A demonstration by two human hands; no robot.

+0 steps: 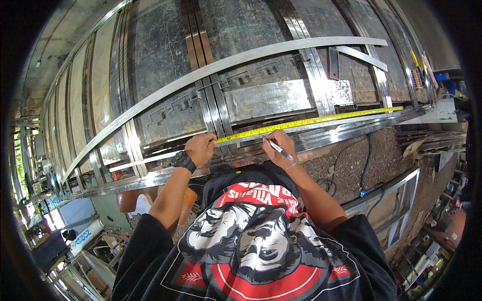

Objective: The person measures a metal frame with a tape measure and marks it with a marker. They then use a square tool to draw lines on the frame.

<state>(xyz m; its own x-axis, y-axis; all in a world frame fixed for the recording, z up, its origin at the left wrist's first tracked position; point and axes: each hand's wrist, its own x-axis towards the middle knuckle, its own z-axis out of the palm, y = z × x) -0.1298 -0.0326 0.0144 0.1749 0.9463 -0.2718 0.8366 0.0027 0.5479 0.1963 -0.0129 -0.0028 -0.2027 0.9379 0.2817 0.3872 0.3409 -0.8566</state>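
Left hand [200, 149] is pinching the tape [281, 129] at its left end, fingers clamping on it. Right hand [277, 157] is gripping a pen [280, 150], fingers clamping round it, tip pointing near the tape's edge. Tape is running rightward along the counter's [241, 30] near side. Beyond it, a long bar [226, 63] is lying across; a dark bracket [334, 64] is sitting between.

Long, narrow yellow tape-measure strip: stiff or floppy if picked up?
The yellow tape-measure strip looks thin, so it would probably bend if lifted. Its narrow width suggests little weight. With the left hand at its left end, a sideways push might swing it.
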